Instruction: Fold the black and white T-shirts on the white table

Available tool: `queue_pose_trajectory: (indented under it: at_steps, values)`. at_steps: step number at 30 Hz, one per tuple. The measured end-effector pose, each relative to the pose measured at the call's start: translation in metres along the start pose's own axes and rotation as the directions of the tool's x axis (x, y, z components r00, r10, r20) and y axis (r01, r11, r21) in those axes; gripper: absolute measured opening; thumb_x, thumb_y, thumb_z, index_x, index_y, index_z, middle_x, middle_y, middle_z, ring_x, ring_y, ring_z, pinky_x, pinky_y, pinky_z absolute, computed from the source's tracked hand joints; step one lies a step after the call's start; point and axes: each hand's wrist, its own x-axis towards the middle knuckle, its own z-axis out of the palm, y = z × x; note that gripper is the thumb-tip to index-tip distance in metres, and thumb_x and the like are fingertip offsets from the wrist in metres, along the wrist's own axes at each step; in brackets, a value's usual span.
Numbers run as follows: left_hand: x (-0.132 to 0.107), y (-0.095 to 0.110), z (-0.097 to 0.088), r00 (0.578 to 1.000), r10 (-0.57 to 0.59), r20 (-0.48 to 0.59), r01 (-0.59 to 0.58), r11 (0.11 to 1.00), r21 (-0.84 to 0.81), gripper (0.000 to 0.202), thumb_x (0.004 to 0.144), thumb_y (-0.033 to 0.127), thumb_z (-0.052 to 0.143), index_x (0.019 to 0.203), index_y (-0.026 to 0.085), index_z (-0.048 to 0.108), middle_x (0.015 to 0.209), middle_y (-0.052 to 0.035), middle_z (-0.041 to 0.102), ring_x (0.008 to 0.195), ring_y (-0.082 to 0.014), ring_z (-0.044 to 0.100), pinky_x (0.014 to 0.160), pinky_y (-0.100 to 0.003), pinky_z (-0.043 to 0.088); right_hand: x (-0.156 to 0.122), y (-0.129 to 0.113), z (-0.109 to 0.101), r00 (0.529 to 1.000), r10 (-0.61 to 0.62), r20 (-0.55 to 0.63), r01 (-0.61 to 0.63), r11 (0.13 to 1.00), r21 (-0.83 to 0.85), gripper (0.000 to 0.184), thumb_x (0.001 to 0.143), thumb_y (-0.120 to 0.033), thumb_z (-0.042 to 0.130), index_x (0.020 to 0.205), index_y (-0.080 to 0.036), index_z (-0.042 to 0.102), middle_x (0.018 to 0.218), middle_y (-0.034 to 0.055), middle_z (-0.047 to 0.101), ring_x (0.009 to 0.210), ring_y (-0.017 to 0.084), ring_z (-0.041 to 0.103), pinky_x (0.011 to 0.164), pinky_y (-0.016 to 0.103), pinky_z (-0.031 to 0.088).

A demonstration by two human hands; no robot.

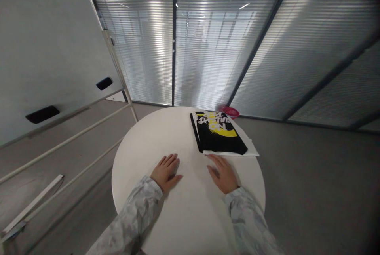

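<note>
My left hand (166, 174) rests flat on the white round table (142, 136), fingers stretched out and thumb apart, holding nothing. On the right side, my right hand (223, 175) also lies on the tabletop with its fingers extended. Its fingertips are at the near edge of a folded stack, but I cannot tell whether they touch it. On top of that stack is a black cloth item (221, 140), seemingly a folded T-shirt, with a yellow patch and white lettering. A white layer (251, 150) sticks out beneath it at the right and near edges.
Behind the table's far edge, a pink-red basket (230, 112) is partly visible. A whiteboard (53, 49) on a pale metal frame (68, 141) stands at the left. Glass partitions with blinds (204, 57) run along the back, above the grey floor (311, 176).
</note>
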Motion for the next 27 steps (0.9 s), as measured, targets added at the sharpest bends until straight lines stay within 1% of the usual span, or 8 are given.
queue_pose_trajectory:
  at_steps: [2,4,7,10,16,20,23,27]
  values:
    - [0.004,0.003,-0.008,0.999,-0.027,-0.019,0.026,0.999,-0.048,0.066,0.105,0.06,0.056,0.161,0.025,0.054,0.166,-0.0114,0.053,0.153,-0.0317,0.05,0.13,-0.057,0.036,0.014,0.033,-0.018,0.986,0.082,-0.147,-0.094,0.993,-0.073,0.05,0.109,-0.039,0.046,0.155,-0.023,0.059,0.152,0.0128,0.064,0.142,0.03,0.057,0.124,0.05,0.044]
    - [0.015,0.007,-0.017,0.998,-0.045,-0.048,0.04,0.995,-0.092,0.058,0.106,0.057,0.056,0.156,0.026,0.058,0.153,-0.0103,0.065,0.142,-0.0303,0.061,0.127,-0.054,0.042,0.03,0.072,-0.031,0.975,0.119,-0.19,-0.151,0.974,-0.166,0.054,0.107,-0.041,0.051,0.156,-0.019,0.057,0.159,0.0142,0.057,0.148,0.033,0.05,0.127,0.054,0.038]
    - [0.05,0.015,-0.022,0.993,-0.02,-0.112,0.003,0.989,-0.147,0.053,0.106,0.053,0.057,0.152,0.026,0.061,0.146,-0.0099,0.07,0.134,-0.029,0.066,0.121,-0.049,0.048,0.047,0.124,-0.035,0.991,0.106,-0.078,-0.122,0.963,-0.239,0.053,0.103,-0.048,0.056,0.147,-0.02,0.066,0.156,0.0147,0.061,0.144,0.036,0.054,0.123,0.056,0.042]
    - [0.103,0.025,-0.011,0.983,0.046,-0.175,-0.078,0.981,-0.18,0.053,0.103,0.05,0.063,0.15,0.025,0.062,0.152,-0.0108,0.065,0.139,-0.029,0.062,0.122,-0.047,0.048,0.054,0.151,-0.029,0.997,0.073,-0.04,-0.08,0.975,-0.206,0.045,0.106,-0.048,0.052,0.134,-0.022,0.074,0.146,0.0135,0.069,0.132,0.033,0.064,0.116,0.053,0.049]
    - [0.204,0.055,0.027,0.98,0.071,-0.186,-0.106,0.977,-0.186,0.084,0.082,0.056,0.088,0.151,0.017,0.061,0.167,-0.0171,0.049,0.151,-0.0384,0.05,0.129,-0.054,0.037,0.066,0.146,-0.036,0.988,0.064,-0.144,-0.085,0.986,-0.146,0.041,0.11,-0.045,0.045,0.122,-0.023,0.077,0.124,0.0132,0.079,0.114,0.032,0.073,0.105,0.05,0.056]
    - [0.231,0.065,0.037,0.983,-0.023,-0.181,-0.034,0.951,-0.308,0.031,0.097,0.036,0.075,0.125,0.022,0.076,0.143,-0.011,0.071,0.139,-0.0304,0.062,0.124,-0.045,0.043,0.089,0.135,-0.061,0.979,0.06,-0.194,-0.093,0.982,-0.166,0.045,0.112,-0.047,0.041,0.112,-0.022,0.078,0.111,0.0137,0.081,0.103,0.032,0.075,0.099,0.048,0.055]
    - [0.235,0.063,0.029,0.968,-0.154,-0.198,0.073,0.928,-0.364,0.026,0.109,0.034,0.053,0.121,0.024,0.074,0.115,-0.0096,0.08,0.111,-0.0265,0.075,0.103,-0.04,0.056,0.106,0.124,-0.079,0.985,0.033,-0.168,-0.056,0.989,-0.139,0.045,0.111,-0.048,0.041,0.112,-0.022,0.078,0.111,0.0133,0.081,0.105,0.032,0.074,0.101,0.047,0.054]
    - [0.235,0.058,-0.008,0.934,-0.23,-0.272,0.08,0.88,-0.468,0.029,0.113,0.037,0.045,0.122,0.025,0.07,0.111,-0.0061,0.079,0.102,-0.0222,0.074,0.094,-0.033,0.057,0.123,0.093,-0.096,0.972,0.092,-0.214,-0.106,0.993,-0.053,0.044,0.11,-0.052,0.044,0.116,-0.023,0.077,0.11,0.0132,0.082,0.097,0.032,0.075,0.092,0.043,0.055]
